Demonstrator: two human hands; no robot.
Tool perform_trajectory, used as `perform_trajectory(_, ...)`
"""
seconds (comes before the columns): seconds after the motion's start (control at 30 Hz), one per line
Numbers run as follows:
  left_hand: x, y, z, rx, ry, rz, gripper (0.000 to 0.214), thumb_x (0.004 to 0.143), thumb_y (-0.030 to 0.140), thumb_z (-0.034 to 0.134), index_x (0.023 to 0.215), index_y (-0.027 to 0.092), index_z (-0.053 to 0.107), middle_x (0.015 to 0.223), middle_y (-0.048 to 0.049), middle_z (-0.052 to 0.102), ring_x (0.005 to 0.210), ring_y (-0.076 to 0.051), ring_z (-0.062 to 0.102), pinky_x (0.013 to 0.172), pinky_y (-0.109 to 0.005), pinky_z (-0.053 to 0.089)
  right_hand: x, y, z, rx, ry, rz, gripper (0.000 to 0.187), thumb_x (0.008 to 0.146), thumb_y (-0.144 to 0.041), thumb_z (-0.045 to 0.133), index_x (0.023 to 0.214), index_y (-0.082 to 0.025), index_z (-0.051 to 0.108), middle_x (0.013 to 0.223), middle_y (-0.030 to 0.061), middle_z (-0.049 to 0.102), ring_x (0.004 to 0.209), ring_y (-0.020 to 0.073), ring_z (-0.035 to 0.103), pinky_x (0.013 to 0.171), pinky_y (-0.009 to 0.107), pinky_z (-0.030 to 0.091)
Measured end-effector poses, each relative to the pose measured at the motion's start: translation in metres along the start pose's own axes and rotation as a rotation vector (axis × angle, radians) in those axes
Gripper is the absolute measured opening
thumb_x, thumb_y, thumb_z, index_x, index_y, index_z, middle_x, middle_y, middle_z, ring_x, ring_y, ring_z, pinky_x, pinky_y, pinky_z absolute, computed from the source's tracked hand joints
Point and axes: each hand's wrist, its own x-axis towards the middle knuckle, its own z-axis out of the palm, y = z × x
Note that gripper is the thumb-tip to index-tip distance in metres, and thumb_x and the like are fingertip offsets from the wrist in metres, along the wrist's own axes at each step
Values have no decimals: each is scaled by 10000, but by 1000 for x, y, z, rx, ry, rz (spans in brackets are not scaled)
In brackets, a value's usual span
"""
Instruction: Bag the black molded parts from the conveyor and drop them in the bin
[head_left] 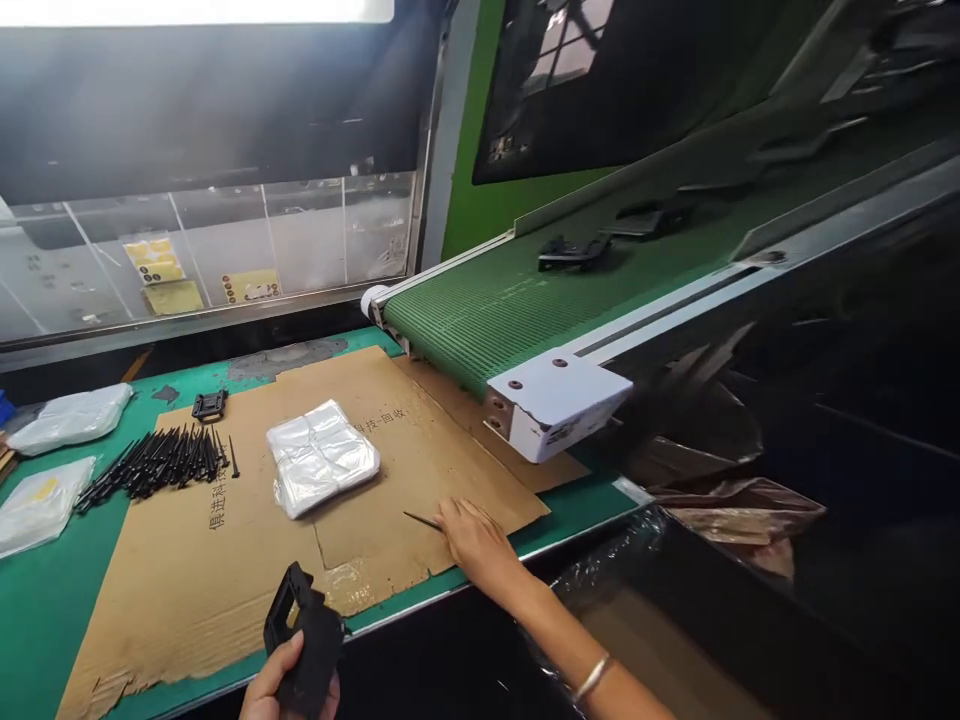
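Note:
My left hand [281,685] sits at the bottom edge of the view, gripping a black plastic bracket [304,635] with a rectangular opening. My right hand [476,545] rests over the cardboard sheet [435,470], pinching a thin black pin [421,520] whose tip points left. A loose pile of similar black pins [154,462] lies at the cardboard's far left. Nearby, a folded clear plastic bag bundle [322,458] lies on the sheet. One more pin [234,458] lies apart from the pile.
A green belt conveyor [510,290] runs up to the right, carrying black brackets [571,252]. Its white metal end bracket [555,405] juts out just beyond my right hand. White plastic bags [67,420] lie on the green bench mat [45,600] at left. A dark plastic-lined bin [660,620] sits below the bench's right side.

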Motion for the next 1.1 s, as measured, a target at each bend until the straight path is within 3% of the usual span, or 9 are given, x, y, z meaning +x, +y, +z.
perform_trajectory(0.17,7,3,21,-305,146,-98,179,801,17,455,877,135,565,650,-36,673,650,-159,658,560,-249,490,-6,-23,15,-14,3,31,152,884,-123,428,794,-136,550,793,104,567,756,236,500,675,329,336)
perform_trajectory(0.27,6,3,26,-302,177,-155,157,816,27,436,816,131,554,620,-34,670,584,-139,647,532,-237,486,-2,-21,22,-8,3,31,178,886,-125,424,765,-144,554,775,94,562,751,228,493,676,319,328)
perform_trajectory(0.43,15,0,12,-231,153,-149,170,814,27,450,725,111,567,605,-66,694,555,-130,649,519,-220,497,3,-13,13,50,19,2,210,913,-163,382,771,-161,536,757,58,560,732,189,502,673,284,349)
perform_trajectory(0.63,23,-2,1,-183,175,-115,210,805,24,478,666,135,588,572,-43,699,537,-126,654,533,-208,508,-20,-10,-2,94,53,-8,152,874,-286,461,776,-179,506,779,59,528,736,209,485,645,298,366)
perform_trajectory(0.83,18,1,14,-166,195,-116,126,826,135,526,725,133,600,583,-30,700,537,-139,655,497,-215,498,-33,-14,3,149,80,38,324,930,-205,260,663,-195,444,668,69,524,637,209,482,588,315,366)
perform_trajectory(0.93,14,3,25,-153,194,-121,180,849,235,511,726,130,592,585,-37,693,500,-135,636,430,-206,458,-33,-28,-11,245,71,42,305,953,-215,226,725,-196,428,614,19,517,554,157,496,535,258,390)
perform_trajectory(1.03,8,6,36,-196,190,-106,124,853,127,478,789,108,582,652,-63,702,533,-120,633,457,-194,455,-40,-59,-33,504,66,-20,245,965,-210,222,840,-198,431,579,-30,506,481,118,501,481,208,395)
perform_trajectory(1.1,4,8,41,-248,188,-134,151,846,60,446,763,99,566,636,-67,686,545,-113,621,485,-194,456,-46,-82,-44,673,102,-130,245,962,-208,225,883,-195,456,633,-4,548,540,129,540,515,219,415)
